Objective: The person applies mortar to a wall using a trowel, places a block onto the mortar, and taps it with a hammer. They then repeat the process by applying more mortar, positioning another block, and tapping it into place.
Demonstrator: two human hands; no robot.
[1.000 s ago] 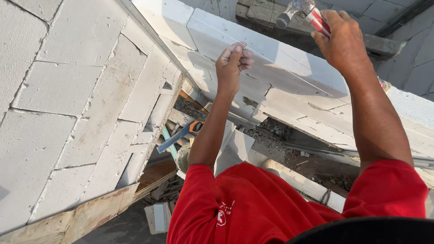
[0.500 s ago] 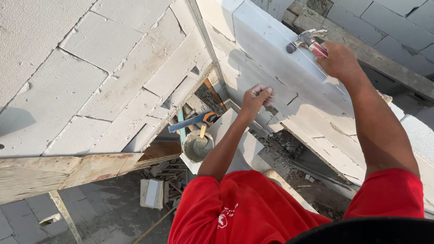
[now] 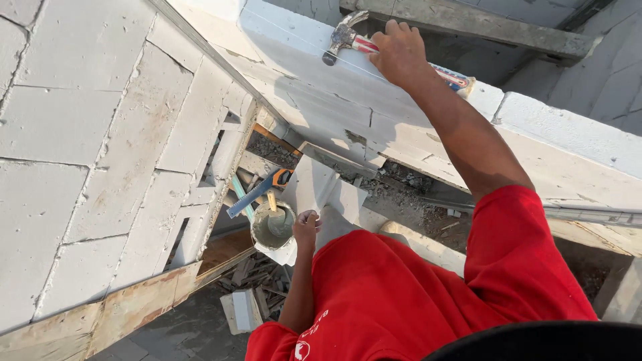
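Note:
My right hand (image 3: 400,52) grips a claw hammer (image 3: 348,39) by its red and white handle, the steel head resting on top of the white block wall (image 3: 314,93) ahead of me. My left hand (image 3: 306,225) hangs low at my side with its fingers curled, just right of a bucket of grey mortar (image 3: 273,230). A wooden-handled tool stands in the bucket. Whether the left hand holds anything small I cannot tell. My red shirt (image 3: 401,294) fills the lower frame.
A blue and orange handsaw (image 3: 257,190) lies across blocks beside the bucket. A white block wall (image 3: 100,147) rises on the left, with a wooden board (image 3: 134,307) along its base. Rubble and block offcuts (image 3: 247,294) lie on the ground below.
My left hand has dropped from the top of the wall down to beside the mortar bucket. My right hand has lowered the hammer onto the wall top.

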